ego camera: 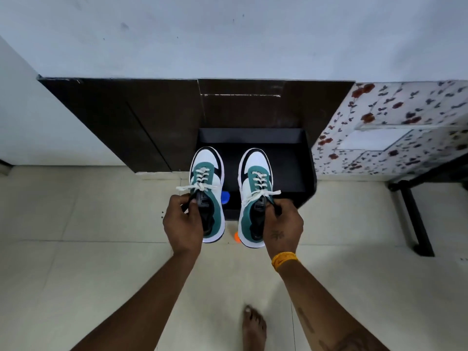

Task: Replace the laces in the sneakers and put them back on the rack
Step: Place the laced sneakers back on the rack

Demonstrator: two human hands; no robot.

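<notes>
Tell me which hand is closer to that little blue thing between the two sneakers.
Left. The left hand, gripping the left sneaker, sits just left of and below the blue object; the right hand lies farther right, beyond the right sneaker.

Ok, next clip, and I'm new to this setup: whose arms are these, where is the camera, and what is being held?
There is no machine here. A person wears a wide-angle camera on the head, looking forward and down, so both arms reach in from the bottom edge. The left hand grips the collar of the left sneaker, and the right hand grips the right sneaker. Both shoes are white, teal and black, with white laces tied. They hang over a black rack shelf set in a dark wooden cabinet. Below is a pale tiled floor with the person's bare foot.
</notes>
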